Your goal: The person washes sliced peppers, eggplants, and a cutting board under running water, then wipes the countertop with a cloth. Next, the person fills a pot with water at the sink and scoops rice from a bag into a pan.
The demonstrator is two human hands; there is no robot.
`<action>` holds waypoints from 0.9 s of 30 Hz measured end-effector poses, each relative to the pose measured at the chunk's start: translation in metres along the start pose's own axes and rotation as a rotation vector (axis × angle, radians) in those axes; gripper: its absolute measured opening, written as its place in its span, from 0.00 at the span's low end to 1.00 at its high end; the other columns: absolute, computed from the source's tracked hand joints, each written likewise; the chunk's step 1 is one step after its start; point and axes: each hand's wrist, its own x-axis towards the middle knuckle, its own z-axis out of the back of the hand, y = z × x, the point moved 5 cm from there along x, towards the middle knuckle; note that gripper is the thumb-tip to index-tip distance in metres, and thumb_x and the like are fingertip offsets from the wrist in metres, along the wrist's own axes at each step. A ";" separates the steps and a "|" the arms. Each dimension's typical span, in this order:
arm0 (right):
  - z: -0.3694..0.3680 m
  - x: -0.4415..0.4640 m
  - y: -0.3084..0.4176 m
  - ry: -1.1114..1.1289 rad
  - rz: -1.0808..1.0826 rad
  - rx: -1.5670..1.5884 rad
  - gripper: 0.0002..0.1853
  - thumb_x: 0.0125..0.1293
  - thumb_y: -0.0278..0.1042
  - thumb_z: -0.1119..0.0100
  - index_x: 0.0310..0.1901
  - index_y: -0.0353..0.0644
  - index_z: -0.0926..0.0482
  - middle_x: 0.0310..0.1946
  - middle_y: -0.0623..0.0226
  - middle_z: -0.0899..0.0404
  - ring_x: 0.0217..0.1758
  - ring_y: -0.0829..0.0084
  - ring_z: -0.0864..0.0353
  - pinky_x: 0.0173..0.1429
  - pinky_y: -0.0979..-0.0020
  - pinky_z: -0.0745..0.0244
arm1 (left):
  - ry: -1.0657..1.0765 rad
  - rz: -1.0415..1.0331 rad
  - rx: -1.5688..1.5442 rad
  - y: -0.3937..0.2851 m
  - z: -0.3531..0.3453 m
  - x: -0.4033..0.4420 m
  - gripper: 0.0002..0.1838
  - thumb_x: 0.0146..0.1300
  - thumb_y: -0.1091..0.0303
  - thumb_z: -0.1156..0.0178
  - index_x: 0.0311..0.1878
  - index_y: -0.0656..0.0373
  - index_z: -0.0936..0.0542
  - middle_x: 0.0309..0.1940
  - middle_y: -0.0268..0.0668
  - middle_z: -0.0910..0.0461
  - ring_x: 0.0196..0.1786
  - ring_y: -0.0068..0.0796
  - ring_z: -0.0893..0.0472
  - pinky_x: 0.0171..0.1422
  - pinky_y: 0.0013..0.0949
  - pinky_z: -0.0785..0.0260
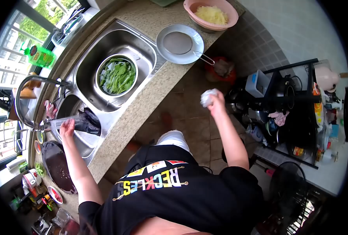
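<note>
Over the small sink basin, my left hand (67,128) is closed on what looks like a clear plastic bag (58,122). Beside it in that basin lies a dark, wrinkled bundle (89,122); whether it is inside the plastic I cannot tell. My right hand (217,105) is held out above the floor, its fingers closed around a crumpled white wad (208,97), paper or thin plastic. In the larger sink basin (142,43) stands a metal bowl (136,78) of green leaves (118,76). An arched faucet (22,88) curves over the small basin.
A mesh strainer (178,43) rests over a plate on the counter, near a pink bowl (189,8) of pale shreds. A wok (58,166) sits left of my arm. A red-lined bin (223,68) stands below the counter, and a black rack (287,98) on the right.
</note>
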 end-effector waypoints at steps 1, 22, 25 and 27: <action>0.023 0.041 0.014 -0.027 0.082 0.023 0.25 0.55 0.18 0.46 0.55 0.45 0.36 0.48 0.62 0.29 0.47 0.63 0.24 0.45 0.59 0.21 | -0.025 -0.024 -0.015 -0.004 0.002 0.002 0.25 0.69 0.64 0.62 0.64 0.70 0.43 0.65 0.55 0.42 0.68 0.54 0.43 0.69 0.55 0.47; 0.135 0.086 -0.055 -0.243 -0.306 -0.260 0.17 0.63 0.33 0.47 0.53 0.44 0.31 0.47 0.56 0.26 0.51 0.57 0.26 0.55 0.57 0.29 | -0.153 -0.094 -0.259 -0.061 0.026 0.048 0.24 0.68 0.62 0.65 0.61 0.68 0.40 0.63 0.53 0.39 0.65 0.53 0.39 0.69 0.60 0.50; 0.098 0.054 -0.040 -0.176 -0.168 -0.299 0.13 0.61 0.33 0.46 0.48 0.44 0.28 0.36 0.64 0.23 0.38 0.69 0.22 0.44 0.69 0.26 | -0.123 -0.043 -0.212 -0.057 0.026 0.061 0.21 0.63 0.63 0.57 0.56 0.63 0.32 0.54 0.45 0.30 0.58 0.43 0.33 0.59 0.57 0.41; 0.059 0.023 -0.029 -0.151 0.015 -0.348 0.11 0.63 0.33 0.47 0.47 0.43 0.28 0.34 0.65 0.22 0.36 0.73 0.22 0.42 0.73 0.26 | -0.067 -0.057 -0.130 -0.048 0.010 0.040 0.19 0.61 0.64 0.55 0.53 0.63 0.30 0.50 0.44 0.29 0.54 0.40 0.31 0.55 0.53 0.39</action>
